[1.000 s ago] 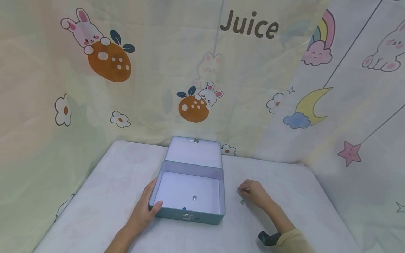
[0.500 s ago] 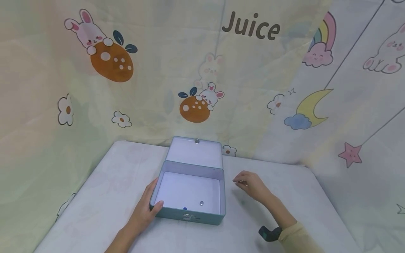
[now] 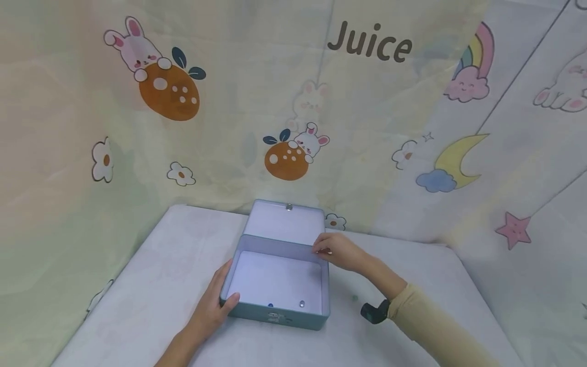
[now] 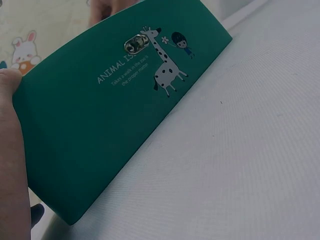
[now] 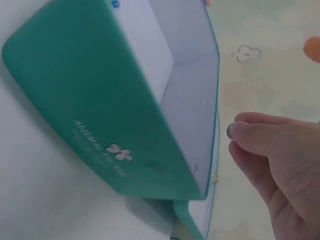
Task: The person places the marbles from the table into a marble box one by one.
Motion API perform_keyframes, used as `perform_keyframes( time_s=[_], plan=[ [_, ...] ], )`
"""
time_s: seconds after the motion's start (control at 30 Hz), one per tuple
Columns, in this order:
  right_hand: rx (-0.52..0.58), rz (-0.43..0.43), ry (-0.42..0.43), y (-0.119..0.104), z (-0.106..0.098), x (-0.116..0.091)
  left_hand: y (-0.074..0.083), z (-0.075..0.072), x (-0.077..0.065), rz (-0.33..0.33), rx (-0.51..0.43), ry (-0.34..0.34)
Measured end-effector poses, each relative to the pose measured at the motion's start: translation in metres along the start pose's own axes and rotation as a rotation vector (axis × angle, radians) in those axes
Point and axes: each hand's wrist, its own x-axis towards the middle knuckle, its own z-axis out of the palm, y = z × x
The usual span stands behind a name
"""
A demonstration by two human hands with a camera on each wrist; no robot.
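Note:
A green metal box (image 3: pixel 279 317) stands with its lid (image 3: pixel 284 221) folded back, its inside pale. My left hand (image 3: pixel 212 306) grips its left wall, thumb at the front corner. Over the right rear rim is my right hand (image 3: pixel 339 251), thumb and fingers pinched together. A small, round greyish marble (image 5: pixel 233 131) shows at its fingertips in the right wrist view. On the box floor lie a clear marble (image 3: pixel 301 304), toward the front right, and a blue marble (image 3: pixel 270 305) by the front wall.
A small green marble (image 3: pixel 355 297) lies on the white table (image 3: pixel 151 285) right of the box. A black wrist device (image 3: pixel 375 312) sits at the right sleeve. A printed cloth (image 3: pixel 220 153) hangs behind the table.
My right hand has risen from the table and moved left to the box's rear right rim. The clear marble has rolled right and forward. My left hand keeps its grip.

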Motion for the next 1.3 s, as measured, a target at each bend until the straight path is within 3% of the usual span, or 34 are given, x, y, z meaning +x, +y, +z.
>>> perform_keyframes(
  time_s=[0.2, 0.33, 0.53, 0.77, 1.3],
  plan=[
    [0.029, -0.064, -0.087, -0.013, 0.0, 0.029, 0.0, 0.0, 0.001, 0.021, 0.016, 0.002],
    [0.066, -0.107, -0.127, -0.016, 0.014, 0.041, 0.001, 0.002, 0.001, 0.037, 0.027, 0.002],
    [0.028, -0.195, -0.197, -0.019, 0.036, 0.058, 0.0, 0.003, 0.002, 0.042, 0.019, -0.02],
    [0.022, -0.257, -0.221, -0.022, 0.048, 0.072, 0.0, 0.004, 0.001, 0.054, 0.021, -0.02],
    [-0.022, -0.262, -0.346, -0.026, 0.071, 0.097, -0.001, -0.002, 0.001, 0.056, 0.046, 0.03]
  ],
)
